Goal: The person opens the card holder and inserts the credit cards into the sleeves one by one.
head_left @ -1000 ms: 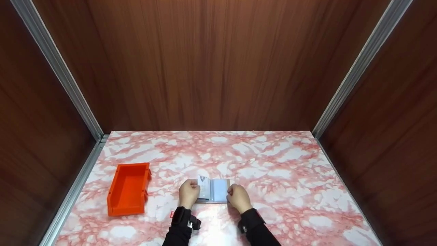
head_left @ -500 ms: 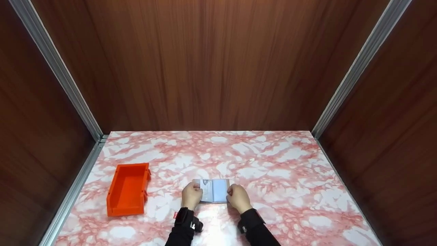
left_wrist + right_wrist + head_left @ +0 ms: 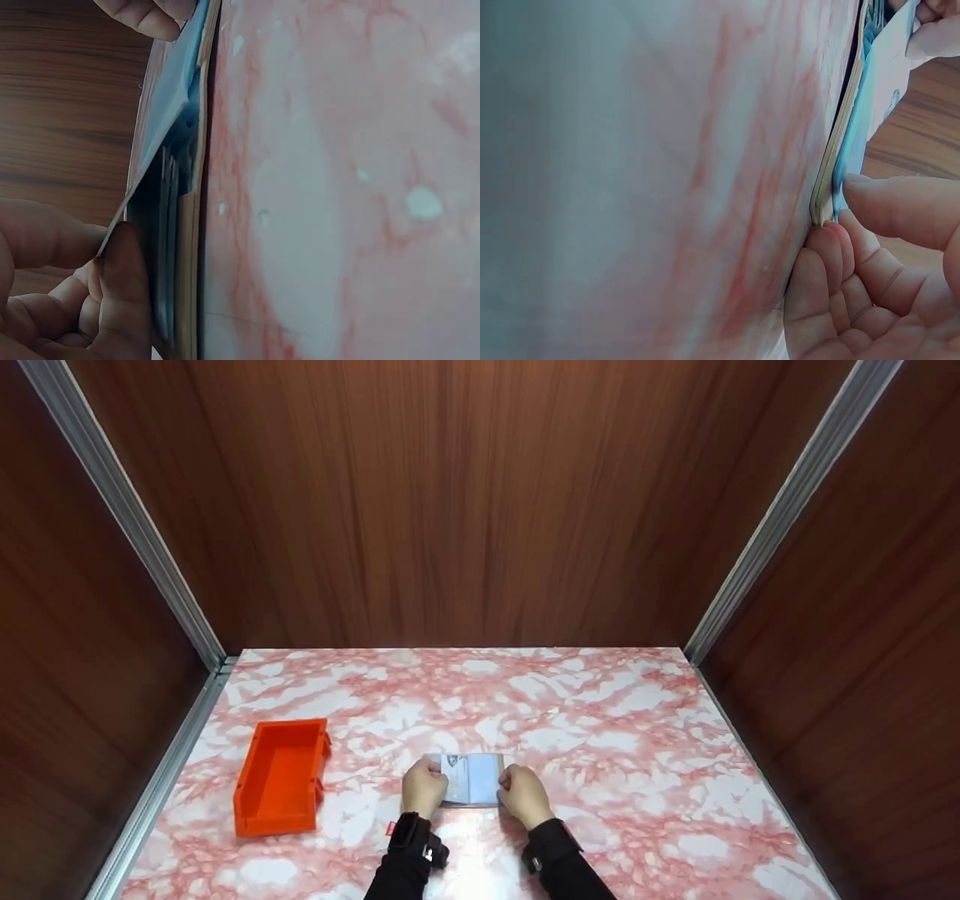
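A small card holder (image 3: 484,778) with a brown cover and pale blue leaves lies spread open on the table, between both hands. My left hand (image 3: 423,787) pinches the outer edge of a lifted leaf bearing a white printed card (image 3: 454,780) between thumb and fingers. Under that leaf, several stacked cards or sleeves (image 3: 169,247) show edge-on in the left wrist view. On the other side, my right hand (image 3: 523,795) grips the holder's right edge, thumb on the blue leaf (image 3: 853,154) and fingers at the cover. The left palm hides the holder's left end.
An orange bin (image 3: 281,776) stands to the left on the red-and-white marbled table (image 3: 630,780). Brown wood-grain panels (image 3: 450,510) with metal corner rails (image 3: 795,510) enclose the back and sides.
My left hand has shifted slightly right with the leaf it pinches, and the card there now lies flatter beside the blue leaf. The right hand has stayed in place.
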Demonstrator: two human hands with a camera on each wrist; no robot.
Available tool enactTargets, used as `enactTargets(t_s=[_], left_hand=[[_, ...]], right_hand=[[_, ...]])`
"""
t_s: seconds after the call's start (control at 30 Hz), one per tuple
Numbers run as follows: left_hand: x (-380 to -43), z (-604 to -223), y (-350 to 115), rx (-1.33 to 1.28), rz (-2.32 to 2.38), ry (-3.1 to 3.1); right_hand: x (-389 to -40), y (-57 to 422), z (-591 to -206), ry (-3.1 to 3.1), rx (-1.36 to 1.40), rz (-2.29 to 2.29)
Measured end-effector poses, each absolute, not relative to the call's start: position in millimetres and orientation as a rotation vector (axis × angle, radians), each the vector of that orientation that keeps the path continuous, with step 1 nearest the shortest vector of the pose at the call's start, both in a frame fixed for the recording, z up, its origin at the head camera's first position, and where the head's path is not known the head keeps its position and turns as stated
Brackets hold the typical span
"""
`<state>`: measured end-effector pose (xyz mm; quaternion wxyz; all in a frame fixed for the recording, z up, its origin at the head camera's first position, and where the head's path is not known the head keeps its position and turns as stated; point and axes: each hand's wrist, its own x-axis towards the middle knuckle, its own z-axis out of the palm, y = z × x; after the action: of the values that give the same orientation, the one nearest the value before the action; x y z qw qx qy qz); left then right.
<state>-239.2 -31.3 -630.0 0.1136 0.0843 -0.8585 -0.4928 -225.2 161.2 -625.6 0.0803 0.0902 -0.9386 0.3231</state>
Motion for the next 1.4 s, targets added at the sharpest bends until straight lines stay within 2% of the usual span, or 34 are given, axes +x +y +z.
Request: enactTargets(t_s=[0.77, 1.4], left_hand=[[-241, -628, -23, 0.314, -1.393, -2.566], [-242, -623, -8, 0.227, -1.311, -2.613]], right_hand=[[-226, 161, -626, -2.822, 0.244, 0.97], [-226, 160, -624, -2.795, 0.25, 0.953]])
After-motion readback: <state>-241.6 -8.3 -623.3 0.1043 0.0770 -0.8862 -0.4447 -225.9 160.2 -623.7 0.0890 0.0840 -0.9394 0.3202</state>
